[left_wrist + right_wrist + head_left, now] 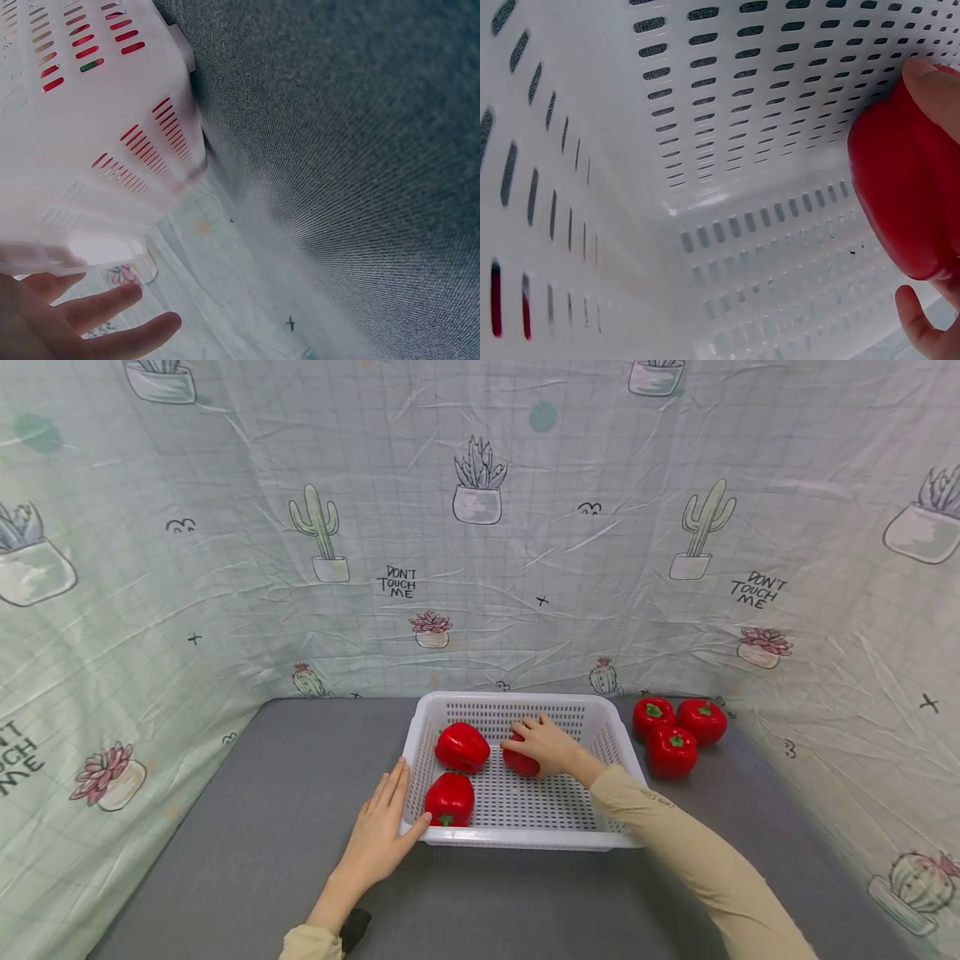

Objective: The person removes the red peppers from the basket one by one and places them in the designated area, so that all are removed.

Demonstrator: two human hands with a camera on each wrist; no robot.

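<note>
Steadying the basket [420,727] with flat fingers, the left hand [381,835] braces it (against sliding) while the right hand [546,745] grips a pepper [519,763] inside.

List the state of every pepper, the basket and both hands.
White basket: upright on the grey table, holding three peppers.
Two loose peppers: lying at the basket's left side.
Held pepper: inside the basket, gripped by the right hand.
Left hand: fingers straight, against the basket's left wall.
Three outside peppers: upright, clustered right of the basket.
</note>
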